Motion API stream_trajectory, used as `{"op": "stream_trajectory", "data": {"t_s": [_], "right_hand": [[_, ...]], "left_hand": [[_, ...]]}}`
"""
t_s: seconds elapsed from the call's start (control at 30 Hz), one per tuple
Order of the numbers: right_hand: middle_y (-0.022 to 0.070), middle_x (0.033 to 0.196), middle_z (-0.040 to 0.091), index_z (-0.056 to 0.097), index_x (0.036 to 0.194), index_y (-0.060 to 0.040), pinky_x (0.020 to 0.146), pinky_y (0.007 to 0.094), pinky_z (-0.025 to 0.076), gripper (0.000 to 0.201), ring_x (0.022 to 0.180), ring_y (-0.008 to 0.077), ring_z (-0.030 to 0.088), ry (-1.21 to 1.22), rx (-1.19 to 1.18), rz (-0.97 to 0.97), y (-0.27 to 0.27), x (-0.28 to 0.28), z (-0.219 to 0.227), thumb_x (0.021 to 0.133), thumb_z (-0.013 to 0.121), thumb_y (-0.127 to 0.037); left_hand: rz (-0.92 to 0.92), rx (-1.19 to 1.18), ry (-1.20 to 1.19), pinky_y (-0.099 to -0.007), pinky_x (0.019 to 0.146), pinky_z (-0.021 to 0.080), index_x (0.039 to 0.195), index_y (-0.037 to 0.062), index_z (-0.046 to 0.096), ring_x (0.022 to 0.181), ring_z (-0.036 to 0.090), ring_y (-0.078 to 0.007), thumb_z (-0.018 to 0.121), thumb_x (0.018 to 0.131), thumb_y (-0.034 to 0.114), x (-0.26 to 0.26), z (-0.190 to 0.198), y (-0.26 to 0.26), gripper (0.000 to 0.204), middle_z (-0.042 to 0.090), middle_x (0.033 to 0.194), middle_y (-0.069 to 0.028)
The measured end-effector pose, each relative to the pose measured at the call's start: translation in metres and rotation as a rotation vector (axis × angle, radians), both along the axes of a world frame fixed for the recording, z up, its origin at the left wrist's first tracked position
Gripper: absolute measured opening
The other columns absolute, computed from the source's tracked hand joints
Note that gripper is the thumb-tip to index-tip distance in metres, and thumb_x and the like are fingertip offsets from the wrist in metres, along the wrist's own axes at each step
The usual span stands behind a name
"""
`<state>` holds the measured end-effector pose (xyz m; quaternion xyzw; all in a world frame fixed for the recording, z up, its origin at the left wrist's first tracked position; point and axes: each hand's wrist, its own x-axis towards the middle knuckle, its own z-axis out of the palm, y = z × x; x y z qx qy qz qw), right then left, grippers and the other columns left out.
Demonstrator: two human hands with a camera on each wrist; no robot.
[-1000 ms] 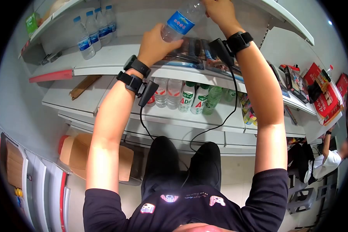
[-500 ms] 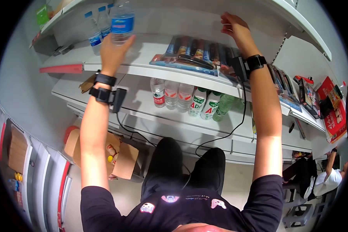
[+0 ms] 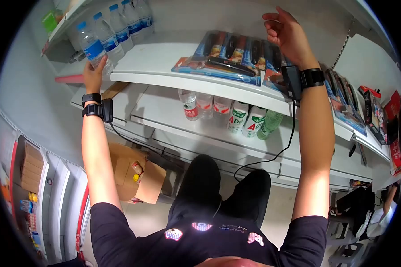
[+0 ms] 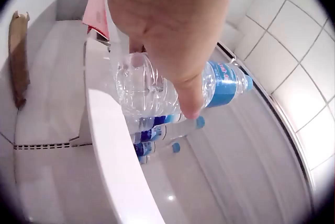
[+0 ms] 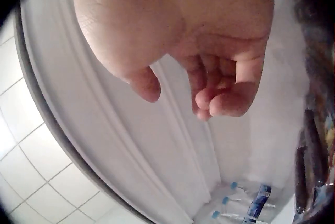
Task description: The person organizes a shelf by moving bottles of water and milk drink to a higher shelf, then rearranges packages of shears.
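While left fingers (image 4: 191,98) grasp a seemingly ribbed plastic bottle (image 4: 224,84), right fingers (image 5: 230,102) curl loosely, empty.

Head view: bright, whitish light; fisheye distortion bows the upper shelf (image 3: 165,49), with shade beneath it and black corners. Left wrist view: pale, slightly hazy; glints on the clear bottle (image 4: 146,90), a small glare spot at lower centre. Right wrist view: softer focus; packages (image 5: 320,151) blurred at right, tiles (image 5: 26,124) washed out at left

Bottle (image 4: 224,84) partly behind left hand (image 4: 170,33), bystander (image 3: 381,221) cut off
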<state>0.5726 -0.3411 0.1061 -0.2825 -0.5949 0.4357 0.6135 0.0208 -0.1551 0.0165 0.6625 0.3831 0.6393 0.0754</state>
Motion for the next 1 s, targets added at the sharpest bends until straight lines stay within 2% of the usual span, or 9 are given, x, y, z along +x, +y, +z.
{"op": "stream_trajectory", "data": {"t_s": [0.1, 0.3, 0.5, 0.63, 0.7, 0.8, 0.9, 0.93, 1.0], "right_hand": [[0.0067, 0.071, 0.059, 0.064, 0.093, 0.0019, 0.053, 0.0285, 0.044, 0.042, 0.06, 0.0152, 0.054, 0.088, -0.084, -0.069, -0.003, -0.011, -0.007, 0.095, 0.055, -0.039], [0.0049, 0.07, 0.055, 0.062, 0.092, -0.0003, 0.054, 0.0265, 0.042, 0.044, 0.06, 0.0128, 0.05, 0.071, -0.083, -0.151, -0.007, -0.015, -0.008, 0.097, 0.051, -0.042], [0.0037, 0.071, 0.055, 0.062, 0.09, -0.0012, 0.054, 0.0255, 0.041, 0.04, 0.061, 0.0121, 0.05, 0.031, -0.11, -0.189, -0.007, -0.014, -0.006, 0.097, 0.054, -0.04], [0.0033, 0.071, 0.055, 0.062, 0.089, -0.0015, 0.055, 0.0259, 0.041, 0.039, 0.061, 0.0119, 0.05, 0.038, -0.128, -0.216, -0.012, -0.02, -0.007, 0.097, 0.055, -0.039], [0.0029, 0.07, 0.055, 0.062, 0.089, -0.0015, 0.056, 0.0259, 0.041, 0.038, 0.062, 0.0118, 0.051, 0.04, -0.141, -0.18, -0.009, -0.019, -0.008, 0.097, 0.055, -0.038], [0.003, 0.071, 0.055, 0.062, 0.089, -0.0019, 0.056, 0.0256, 0.041, 0.037, 0.062, 0.0115, 0.051, 0.023, -0.113, -0.241, -0.016, -0.021, -0.007, 0.097, 0.056, -0.037], [0.0022, 0.071, 0.055, 0.062, 0.087, -0.0026, 0.057, 0.0249, 0.04, 0.034, 0.063, 0.0105, 0.05, 0.037, -0.091, -0.141, -0.013, -0.017, -0.008, 0.096, 0.058, -0.035], [0.0022, 0.071, 0.055, 0.062, 0.087, -0.0026, 0.057, 0.0249, 0.04, 0.034, 0.063, 0.0105, 0.05, 0.035, -0.083, -0.147, -0.01, -0.013, -0.009, 0.096, 0.058, -0.035], [0.0018, 0.076, 0.059, 0.067, 0.096, -0.0006, 0.062, 0.0255, 0.045, 0.04, 0.064, 0.01, 0.053, -0.109, -0.016, -0.216, -0.004, -0.007, -0.008, 0.092, 0.062, -0.04]], "left_hand": [[0.08, -0.062, -0.034, -0.0291, 0.084, 0.047, 0.107, 0.0008, 0.068, 0.091, 0.064, -0.0152, 0.078, 0.081, 0.038, -0.006, -0.002, 0.009, 0.046, 0.071, 0.102, -0.0085], [0.334, -0.08, 0.163, -0.03, 0.084, 0.047, 0.107, -0.0009, 0.068, 0.093, 0.065, -0.0178, 0.077, 0.08, 0.045, -0.012, 0.001, 0.015, 0.054, 0.072, 0.102, -0.0118], [0.146, 0.044, -0.019, -0.029, 0.082, 0.048, 0.106, -0.0008, 0.068, 0.089, 0.067, -0.0171, 0.077, 0.08, 0.045, 0.019, -0.004, -0.014, 0.054, 0.073, 0.099, -0.01], [0.296, 0.096, 0.174, -0.0283, 0.076, 0.05, 0.101, 0.0014, 0.071, 0.081, 0.067, -0.017, 0.077, 0.077, 0.049, 0.066, 0.008, -0.035, 0.054, 0.073, 0.093, -0.0098], [0.268, -0.153, 0.41, -0.0303, 0.077, 0.051, 0.099, 0.002, 0.071, 0.083, 0.069, -0.019, 0.077, 0.075, 0.053, 0.102, 0.038, -0.063, 0.057, 0.073, 0.09, -0.01], [0.008, -0.107, 0.474, -0.0321, 0.078, 0.052, 0.101, 0.0016, 0.07, 0.085, 0.07, -0.0223, 0.078, 0.073, 0.054, 0.122, 0.046, -0.017, 0.06, 0.072, 0.089, -0.0108], [0.104, -0.185, 0.692, -0.0309, 0.067, 0.053, 0.112, -0.0018, 0.063, 0.082, 0.068, -0.0218, 0.081, 0.072, 0.052, 0.143, 0.061, 0.035, 0.069, 0.07, 0.095, -0.0116], [-0.011, -0.427, 0.736, -0.0324, 0.069, 0.057, 0.123, -0.001, 0.056, 0.089, 0.068, -0.025, 0.082, 0.071, 0.052, 0.151, 0.075, 0.036, 0.079, 0.067, 0.108, -0.017], [-0.027, -0.491, 0.755, -0.0345, 0.077, 0.057, 0.129, -0.0002, 0.051, 0.098, 0.065, -0.0269, 0.082, 0.071, 0.05, 0.167, 0.085, 0.044, 0.083, 0.063, 0.115, -0.0189]]}}
